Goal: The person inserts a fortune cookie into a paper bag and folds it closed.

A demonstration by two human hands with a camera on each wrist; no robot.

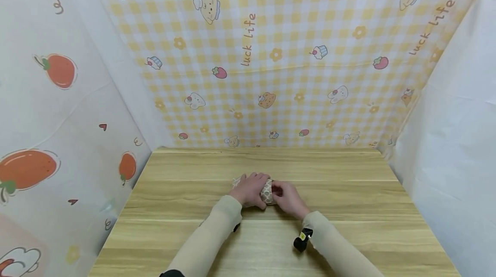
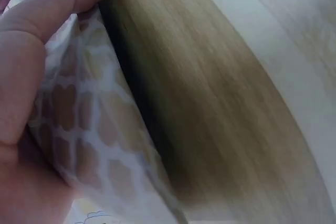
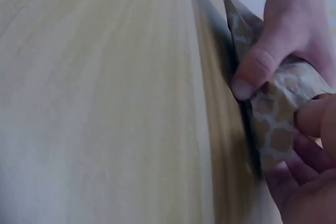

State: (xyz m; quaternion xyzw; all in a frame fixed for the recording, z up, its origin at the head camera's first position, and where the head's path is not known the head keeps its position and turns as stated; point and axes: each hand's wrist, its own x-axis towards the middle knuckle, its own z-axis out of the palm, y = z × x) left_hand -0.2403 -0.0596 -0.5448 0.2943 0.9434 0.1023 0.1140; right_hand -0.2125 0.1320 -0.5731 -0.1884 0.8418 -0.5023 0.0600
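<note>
Left grip: laid across the patterned bundle, thumb curled down its near side, fingers over the top; gripping it.
Right grip: pinching the bundle's right end between thumb and bent fingers.
Bundle place: on the desk, under the left grip and reaching right to the right grip.
Long axis: roughly left to right, as far as the covering hand lets it show.
Nearer hand: both touch it; the left over its body, the right at the end, which seems the point the work turns on.
Bundle print: brown patches on white; no brand or lettering readable.
Wrist device: black, below the right cuff, yellow label too small to read.
Far backdrop: yellow check, reads "luck life" twice.
</note>
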